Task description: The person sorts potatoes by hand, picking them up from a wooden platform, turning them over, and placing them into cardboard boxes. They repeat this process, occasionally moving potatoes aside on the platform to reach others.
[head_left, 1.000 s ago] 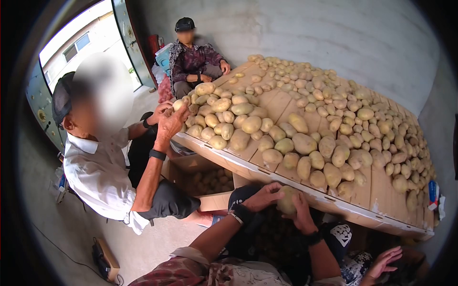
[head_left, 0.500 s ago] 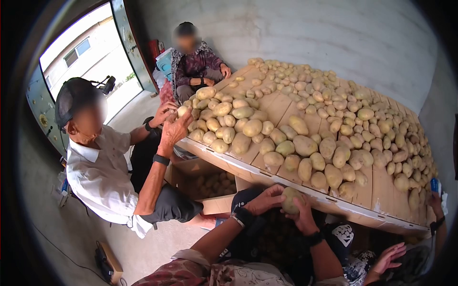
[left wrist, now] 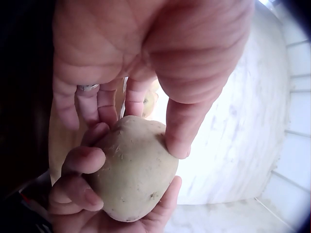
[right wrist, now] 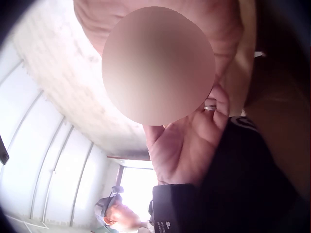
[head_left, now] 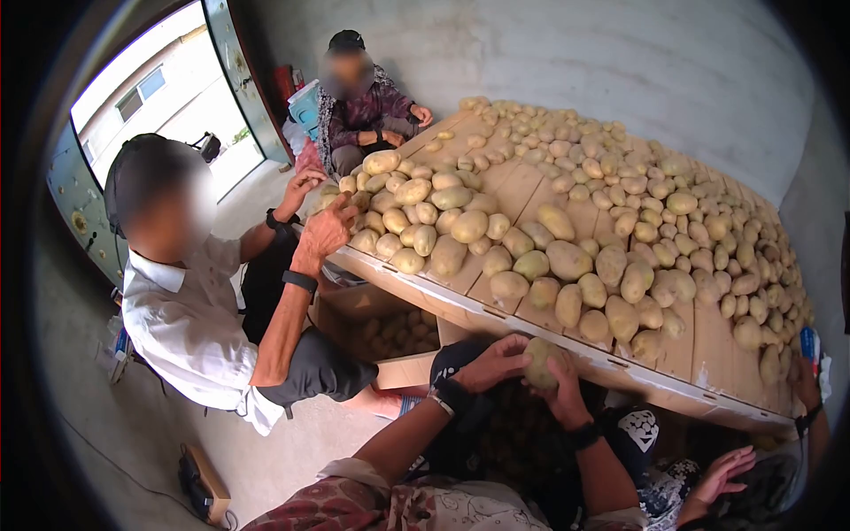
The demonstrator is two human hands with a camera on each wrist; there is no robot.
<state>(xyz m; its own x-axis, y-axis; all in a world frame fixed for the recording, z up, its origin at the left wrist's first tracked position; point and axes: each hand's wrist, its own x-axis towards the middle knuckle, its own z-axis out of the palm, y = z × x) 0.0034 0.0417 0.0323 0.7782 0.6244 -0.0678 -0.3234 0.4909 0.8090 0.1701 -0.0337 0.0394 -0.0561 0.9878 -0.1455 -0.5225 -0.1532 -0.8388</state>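
One potato (head_left: pixel 541 364) is between the two hands, just in front of the table's near edge. My left hand (head_left: pixel 498 362) pinches it from the left, and in the left wrist view the thumb of my left hand (left wrist: pixel 146 63) lies against the upper right of the potato (left wrist: pixel 138 167). From below and the other side, my right hand (head_left: pixel 564 392) grips it with curled fingers. A blurred disc covers much of the right wrist view, where my left hand (right wrist: pixel 182 145) shows beneath it, with a ring on one finger.
Many potatoes (head_left: pixel 567 261) lie on the cardboard-topped table (head_left: pixel 460 310). Below its edge stands a box (head_left: pixel 407 372) of potatoes. A person in a white shirt (head_left: pixel 181 327) sits at the left, another person (head_left: pixel 372 111) at the back. Another person's hand (head_left: pixel 726 473) is at the lower right.
The potato between my hands has turned and shifted slightly. The person in white has moved their hands apart at the pile. At the far right, an arm has come in by the table's corner.
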